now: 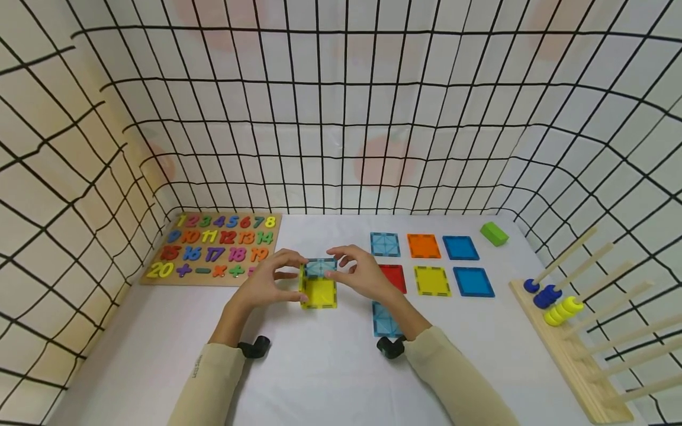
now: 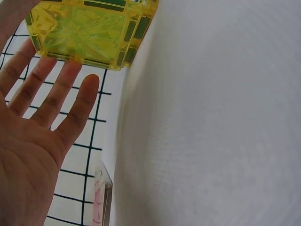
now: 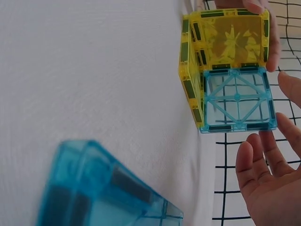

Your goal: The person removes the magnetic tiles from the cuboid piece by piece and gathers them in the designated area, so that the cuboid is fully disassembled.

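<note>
Three magnetic tiles stand together mid-table. One yellow magnetic tile (image 1: 321, 294) lies flat, a second yellow magnetic tile (image 2: 87, 30) stands upright on its left side, and a light blue magnetic tile (image 3: 237, 101) stands along the far side. My left hand (image 1: 272, 278) grips the upright yellow tile, thumb at its near edge and fingers at its far edge. At the light blue tile's right edge is my right hand (image 1: 362, 275), its fingers loosely spread and fingertips right at the corner. In the right wrist view, that thumb sits slightly apart from the tile.
Right of the hands lie loose tiles: light blue (image 1: 385, 244), orange (image 1: 424, 246), blue (image 1: 460, 248), red, yellow (image 1: 433, 281) and others. A green block (image 1: 494, 234) is behind them. A number board (image 1: 213, 245) lies left, a wooden peg rack (image 1: 572, 361) right. Black wire mesh (image 1: 346, 124) encloses the table.
</note>
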Demonstrator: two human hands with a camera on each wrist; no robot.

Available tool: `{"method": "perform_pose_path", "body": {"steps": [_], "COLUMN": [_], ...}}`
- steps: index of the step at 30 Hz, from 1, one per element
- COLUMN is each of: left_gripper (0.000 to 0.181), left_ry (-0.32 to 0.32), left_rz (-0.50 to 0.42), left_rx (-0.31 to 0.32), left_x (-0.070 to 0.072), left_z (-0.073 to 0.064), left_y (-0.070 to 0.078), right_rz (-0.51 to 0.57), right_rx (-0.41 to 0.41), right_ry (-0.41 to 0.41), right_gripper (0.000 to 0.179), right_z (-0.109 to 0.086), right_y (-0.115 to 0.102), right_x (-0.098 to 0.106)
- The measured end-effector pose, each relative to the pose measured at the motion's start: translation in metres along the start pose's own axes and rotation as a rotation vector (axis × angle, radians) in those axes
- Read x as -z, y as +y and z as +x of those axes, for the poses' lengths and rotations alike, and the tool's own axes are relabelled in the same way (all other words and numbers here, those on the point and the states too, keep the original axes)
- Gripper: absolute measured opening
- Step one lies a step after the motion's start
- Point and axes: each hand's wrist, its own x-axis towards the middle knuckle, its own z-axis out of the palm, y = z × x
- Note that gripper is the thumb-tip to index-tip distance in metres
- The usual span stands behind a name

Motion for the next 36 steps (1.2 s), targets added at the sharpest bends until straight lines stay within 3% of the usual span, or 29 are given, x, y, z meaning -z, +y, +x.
{"method": "perform_pose_path", "body": {"steps": [3, 10, 25, 36], "left_gripper": [0.063, 0.064, 0.065, 0.066], "left_ry": [0.002, 0.006, 0.003, -0.016], "left_rz": [0.007, 0.01, -0.012, -0.006], "left_rx": [0.003, 0.0, -0.012, -0.02], "left_x": [0.0, 0.0, -0.002, -0.002], "left_z": [0.001, 0.005, 0.006, 0.007], "left_y": [-0.001, -0.034, -0.034, -0.034], "right_rz": [-0.002, 0.026, -0.012, -0.056], "right_rx": [0.01, 0.021, -0.021, 0.019], "right_ry": [-0.003, -0.018, 0.007, 0.02], "right_gripper": [0.051, 0.043, 0.025, 0.023], "right_z": [0.002, 0.006, 0.018, 0.014], "right_y": [0.0, 0.002, -0.004, -0.007], "right_x": [-0.002, -0.009, -0.026, -0.022]}}
